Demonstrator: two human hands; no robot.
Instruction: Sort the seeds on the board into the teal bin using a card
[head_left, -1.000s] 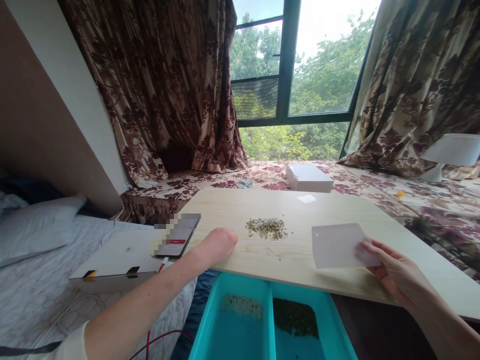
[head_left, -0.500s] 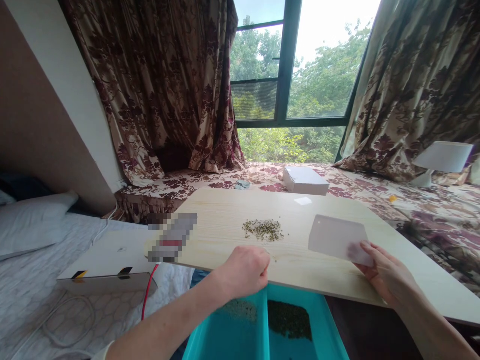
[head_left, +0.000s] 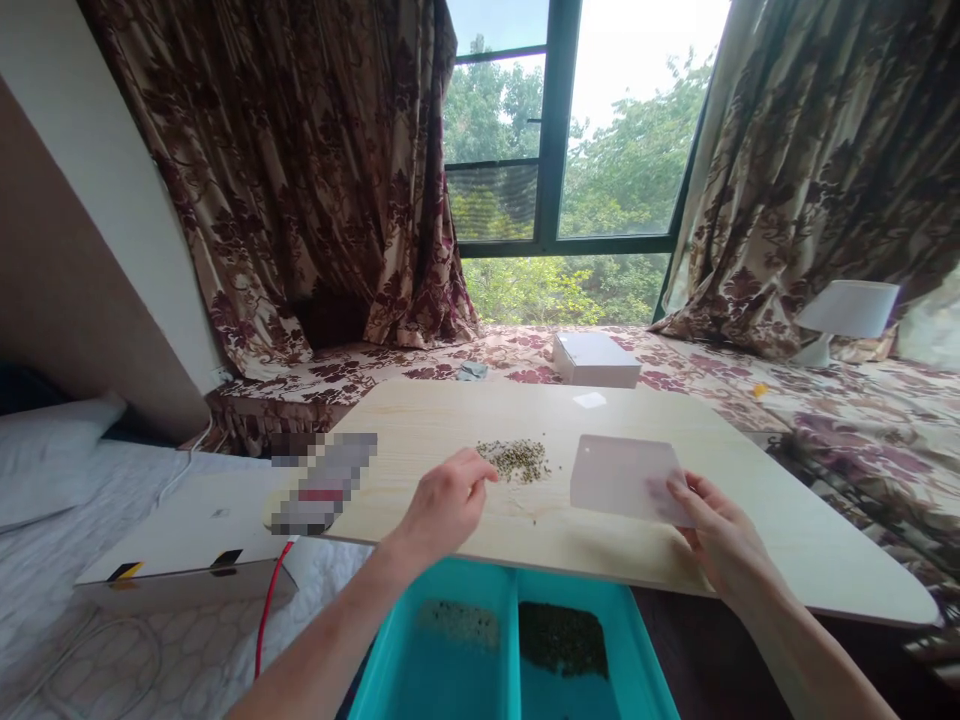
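Observation:
A small heap of greenish-brown seeds or beans [head_left: 520, 460] lies loose on the pale wooden tabletop [head_left: 420, 420]. At the heap's left edge is my left hand [head_left: 448, 505], its fingers curled and pressed together. Whatever may be between those fingertips is hidden. My right hand [head_left: 712, 525] grips the right end of a thin, translucent plastic sheet [head_left: 619, 478] between thumb and fingers. The sheet is tilted over the table, to the right of the heap. Below the near edge sits a turquoise two-compartment bin [head_left: 510, 640]. Dark green grains [head_left: 562, 638] are in its right compartment, pale ones [head_left: 461, 622] in its left.
A pixelated object [head_left: 326, 485] with a red cable [head_left: 271, 600] lies at the table's left end. A white box [head_left: 187, 545] rests on the bed at left. Another white box [head_left: 596, 357] and a lamp [head_left: 847, 310] stand on the window ledge behind.
My left hand has moved left and forward, up to the heap's left edge. My right hand still holds the plastic sheet, now closer to the heap. The view has shifted slightly.

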